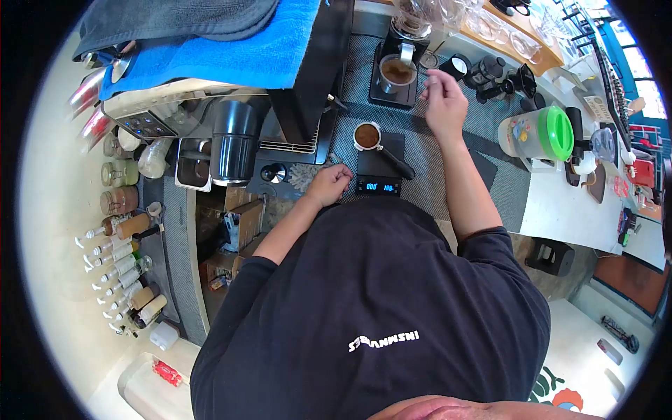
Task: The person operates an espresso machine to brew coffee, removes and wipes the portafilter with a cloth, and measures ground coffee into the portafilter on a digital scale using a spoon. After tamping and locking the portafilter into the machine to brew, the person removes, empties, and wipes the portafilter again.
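My right hand (446,101) is raised beside the grinder (407,31), its fingers pinched together close to a cup (396,73) of brown coffee grounds under the spout. Whatever the pinch holds is too small to make out. A portafilter (367,136) filled with ground coffee rests on a black scale (379,185), its dark handle (396,164) pointing toward my body. The scale's display is lit blue. Left of the scale, at the counter's front edge, my left hand (330,185) rests with curled fingers and nothing visible in them.
An espresso machine (189,98) with a blue towel (217,63) on top stands at the left. A green-lidded tub (556,133) is on the right. Several black tools, including a French press (488,70), stand at the back right. Pump bottles (122,269) line the left wall.
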Available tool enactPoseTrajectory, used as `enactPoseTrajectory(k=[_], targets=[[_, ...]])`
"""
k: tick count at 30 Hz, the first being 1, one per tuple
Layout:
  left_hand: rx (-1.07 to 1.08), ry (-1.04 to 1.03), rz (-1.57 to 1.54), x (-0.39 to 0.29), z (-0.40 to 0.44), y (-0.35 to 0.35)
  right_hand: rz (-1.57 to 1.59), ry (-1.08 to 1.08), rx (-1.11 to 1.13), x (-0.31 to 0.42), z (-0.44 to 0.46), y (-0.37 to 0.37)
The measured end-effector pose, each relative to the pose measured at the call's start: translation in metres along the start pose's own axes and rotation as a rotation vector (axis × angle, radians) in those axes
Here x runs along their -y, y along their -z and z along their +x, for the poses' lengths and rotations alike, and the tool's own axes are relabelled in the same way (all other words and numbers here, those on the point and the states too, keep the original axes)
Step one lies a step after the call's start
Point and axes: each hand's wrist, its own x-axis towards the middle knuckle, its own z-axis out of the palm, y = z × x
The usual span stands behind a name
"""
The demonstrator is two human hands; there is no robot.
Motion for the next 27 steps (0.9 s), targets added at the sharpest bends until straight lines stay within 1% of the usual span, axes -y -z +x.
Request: enactPoseTrajectory(k=[1, 2, 5, 8, 11, 12, 15, 16, 19, 27], targets=[[0.001, 0.001, 0.006, -0.001, 0.0, 0.001, -0.205, 0.154, 0.061, -0.002, 0.0, 0.002], [-0.003, 0.012, -0.004, -0.002, 0.0, 0.001, -0.263, 0.27, 0.069, -0.004, 0.001, 0.003], [-0.014, 0.034, -0.015, -0.001, -0.001, 0.0, -0.267, 0.335, 0.037, -0.002, -0.003, 0.008], [-0.026, 0.031, 0.003, -0.002, 0.0, 0.0, -0.033, 0.028, -0.053, 0.007, -0.017, 0.014], [-0.031, 0.006, 0.005, 0.003, 0.001, -0.002, 0.243, -0.198, -0.007, 0.016, -0.035, 0.024], [-0.026, 0.02, -0.004, -0.001, -0.001, -0.002, 0.265, -0.22, 0.025, 0.015, -0.042, 0.026], [-0.023, 0.021, 0.003, -0.003, -0.001, -0.002, 0.136, -0.287, 0.085, 0.017, -0.068, 0.03], [-0.021, 0.016, 0.001, -0.001, 0.0, -0.002, 0.162, -0.294, 0.097, 0.013, -0.076, 0.03], [-0.009, 0.016, -0.028, 0.0, 0.001, 0.0, 0.112, -0.355, 0.134, 0.01, -0.094, 0.026], [0.006, 0.024, -0.034, -0.001, 0.001, 0.0, -0.1, -0.241, 0.208, 0.001, -0.109, 0.012]])
